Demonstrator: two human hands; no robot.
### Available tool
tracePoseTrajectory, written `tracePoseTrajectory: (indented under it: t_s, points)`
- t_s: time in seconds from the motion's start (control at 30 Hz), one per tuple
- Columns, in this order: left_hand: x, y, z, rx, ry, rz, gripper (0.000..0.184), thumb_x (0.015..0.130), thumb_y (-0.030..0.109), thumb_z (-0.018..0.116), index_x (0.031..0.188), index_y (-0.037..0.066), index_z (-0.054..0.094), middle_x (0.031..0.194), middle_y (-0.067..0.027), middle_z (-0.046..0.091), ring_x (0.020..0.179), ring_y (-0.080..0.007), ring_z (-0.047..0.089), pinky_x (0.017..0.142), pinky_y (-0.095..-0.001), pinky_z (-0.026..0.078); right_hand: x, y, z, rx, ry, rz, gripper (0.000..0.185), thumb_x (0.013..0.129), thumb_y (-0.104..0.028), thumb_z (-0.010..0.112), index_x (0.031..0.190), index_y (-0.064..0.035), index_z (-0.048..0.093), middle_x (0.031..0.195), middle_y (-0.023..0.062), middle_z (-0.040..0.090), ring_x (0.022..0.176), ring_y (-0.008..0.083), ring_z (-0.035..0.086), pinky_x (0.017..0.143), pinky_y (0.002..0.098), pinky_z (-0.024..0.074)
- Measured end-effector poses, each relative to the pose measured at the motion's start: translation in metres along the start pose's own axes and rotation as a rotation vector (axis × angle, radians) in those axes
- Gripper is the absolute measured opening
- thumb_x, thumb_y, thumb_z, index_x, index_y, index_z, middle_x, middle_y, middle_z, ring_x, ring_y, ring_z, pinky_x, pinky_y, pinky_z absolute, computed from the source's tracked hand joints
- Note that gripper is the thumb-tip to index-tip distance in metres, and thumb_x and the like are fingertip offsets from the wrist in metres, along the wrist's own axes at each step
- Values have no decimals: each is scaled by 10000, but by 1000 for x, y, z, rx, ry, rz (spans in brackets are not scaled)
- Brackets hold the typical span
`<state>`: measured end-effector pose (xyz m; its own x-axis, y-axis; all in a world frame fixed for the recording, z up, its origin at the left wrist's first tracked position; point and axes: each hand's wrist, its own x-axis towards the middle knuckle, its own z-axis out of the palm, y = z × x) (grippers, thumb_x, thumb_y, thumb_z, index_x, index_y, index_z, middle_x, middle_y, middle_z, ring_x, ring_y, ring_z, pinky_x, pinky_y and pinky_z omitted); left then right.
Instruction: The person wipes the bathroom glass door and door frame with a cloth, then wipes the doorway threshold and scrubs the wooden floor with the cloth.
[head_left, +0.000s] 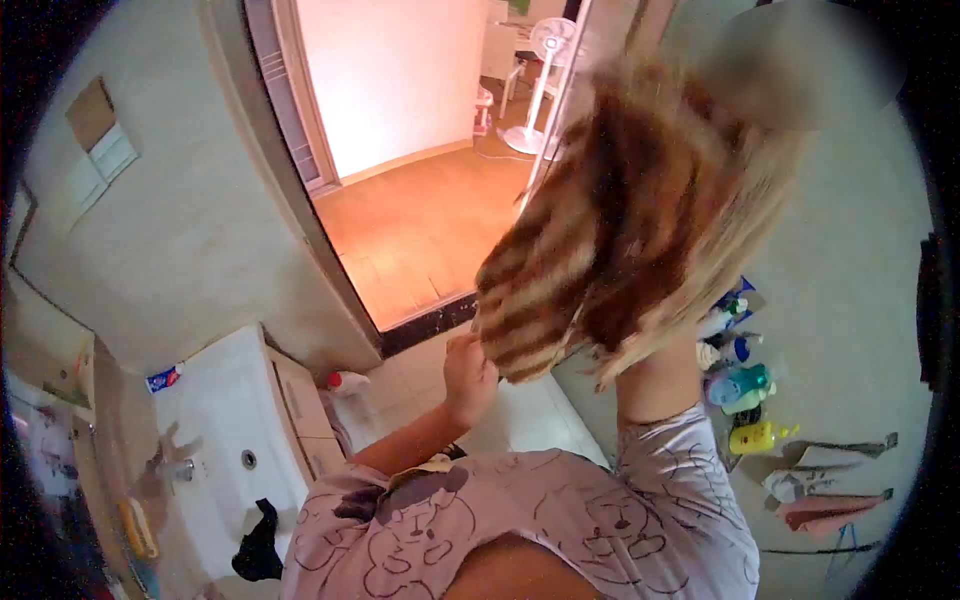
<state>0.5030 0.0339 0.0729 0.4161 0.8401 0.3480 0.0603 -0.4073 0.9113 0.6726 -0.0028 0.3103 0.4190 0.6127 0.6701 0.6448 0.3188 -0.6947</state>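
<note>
A brown-and-tan striped cloth point(640, 210), blurred by motion, is held up in front of me and fills the upper right of the view. My left hand point(470, 378) is closed at its lower left edge, with the fingers pinched on the fabric. My right forearm rises behind the lower right part of the cloth. The cloth covers my right hand, so its fingers do not show. Whether the cloth is a garment or a towel, I cannot make out.
At left is a white washbasin point(215, 400) with a tap point(180, 470) and a black cloth point(260, 545) on its rim. Bottles, including a yellow one point(752, 437), line the right side. Beyond the doorway stand a wooden floor point(420, 230) and a white fan point(553, 40).
</note>
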Motion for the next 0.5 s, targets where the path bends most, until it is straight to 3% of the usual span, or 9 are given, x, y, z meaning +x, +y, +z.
tracePoseTrajectory:
  t_s: [0.03,0.1,0.23,0.33,0.37,0.4,0.47,0.5]
  points:
    - [3,22,-1,-829,-104,-236,247,855,180,555,1057,38,540,962,-103,599,887,-250,584,802,-388,459,-20,5,4,23,-39,39,646,689,-108,668,1259,-8,381,1250,203,456,1129,309,457,1002,388,343]
    - [3,37,7,-1660,-218,-494,245,893,212,506,1058,32,535,959,-99,597,894,-230,592,796,-373,486,-58,15,13,62,-121,100,632,699,-116,662,1258,-12,386,1248,202,460,1129,308,459,1003,388,343]
    - [-5,48,27,-1707,-419,-436,363,947,313,343,1076,31,532,960,-96,578,863,-209,603,689,-348,531,-109,26,17,82,-228,149,605,717,-132,651,1254,-20,398,1245,198,467,1129,306,462,1006,388,343]
    - [-3,81,37,-1725,-361,-840,411,926,367,358,1104,42,535,847,-71,581,710,-203,588,569,-322,497,-96,22,-14,-1,-174,90,585,731,-144,643,1252,-26,406,1243,196,472,1129,305,465,1009,387,343]
    - [-6,100,38,-1471,-311,-502,271,863,255,531,1050,65,574,830,-59,588,723,-226,576,586,-336,480,-84,18,-31,-41,-136,61,578,735,-148,641,1251,-28,409,1242,195,474,1129,304,466,1009,387,343]
    - [-8,98,47,-1474,-325,-505,271,863,255,531,1050,65,574,830,-59,588,723,-226,576,586,-336,480,-68,14,-51,-83,-84,30,571,740,-152,638,1251,-30,412,1241,195,476,1129,304,467,1010,387,343]
    - [-14,90,65,165,110,507,272,755,108,667,1019,84,606,856,-76,601,769,-256,577,624,-358,470,-46,5,-89,-144,14,16,558,749,-160,632,1249,-34,418,1240,193,479,1129,303,469,1012,387,343]
    - [-17,100,66,128,67,474,346,683,37,717,1012,92,623,883,-95,596,769,-278,573,663,-368,468,-37,1,-107,-167,56,15,552,754,-164,630,1248,-36,421,1239,192,481,1129,303,469,1013,387,343]
